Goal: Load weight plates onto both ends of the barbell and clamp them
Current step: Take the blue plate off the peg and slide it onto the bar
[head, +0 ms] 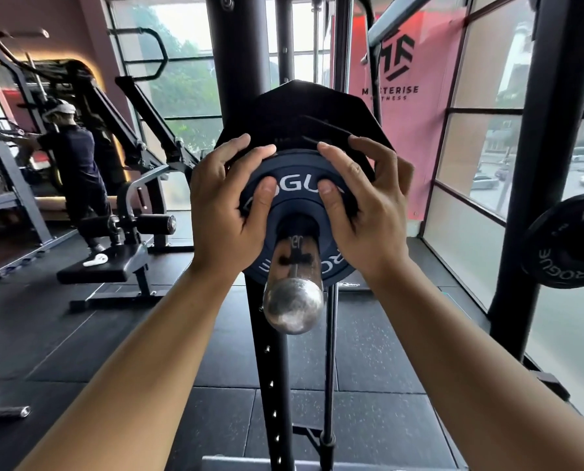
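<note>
rack upright [238, 49] and black plate [294, 110] behind; left hand [226, 212], right hand [368, 212] in curled grip on rogue plate [295, 186]

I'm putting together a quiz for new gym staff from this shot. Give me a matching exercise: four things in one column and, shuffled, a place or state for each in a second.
Things
1. dark blue Rogue plate
2. angular black plate
3. barbell sleeve end
4. black Rogue plate

Places or states
A. at the right edge of the view, beside a rack upright
B. gripped by the left hand and the right hand
C. bare metal, pointing toward the camera, no clamp on it
D. farther along the bar, behind another plate

Pairs: 1-B, 2-D, 3-C, 4-A
</note>
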